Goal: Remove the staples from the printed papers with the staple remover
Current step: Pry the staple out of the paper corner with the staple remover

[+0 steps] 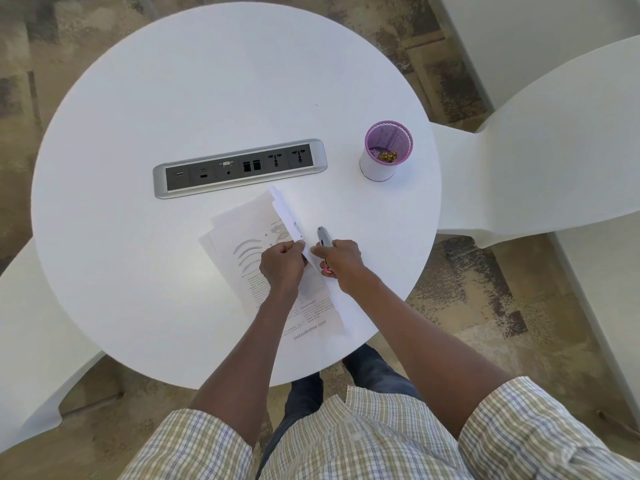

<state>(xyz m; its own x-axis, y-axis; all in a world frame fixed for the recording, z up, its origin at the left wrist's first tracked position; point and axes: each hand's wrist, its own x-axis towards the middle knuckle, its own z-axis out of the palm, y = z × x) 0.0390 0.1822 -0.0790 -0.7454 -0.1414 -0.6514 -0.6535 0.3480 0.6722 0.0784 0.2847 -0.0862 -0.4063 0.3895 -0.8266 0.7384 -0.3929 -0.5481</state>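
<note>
Landmark: power strip panel (240, 168) set into the round white bench (138, 271).

Nearest, on the bench's near edge below the panel: printed papers (242, 251), loose sheets overlapping, one sheet lifted and folded upward. Left hand (282, 266) pinches the lifted sheet's edge. Right hand (341, 259) is closed around the staple remover (324, 237), its silver tip pointing toward the panel, just beside the lifted sheet.

Farther, right of the panel: purple mesh cup (388, 150), upright, holding a small heap of gold-coloured metal bits, too small to identify.
</note>
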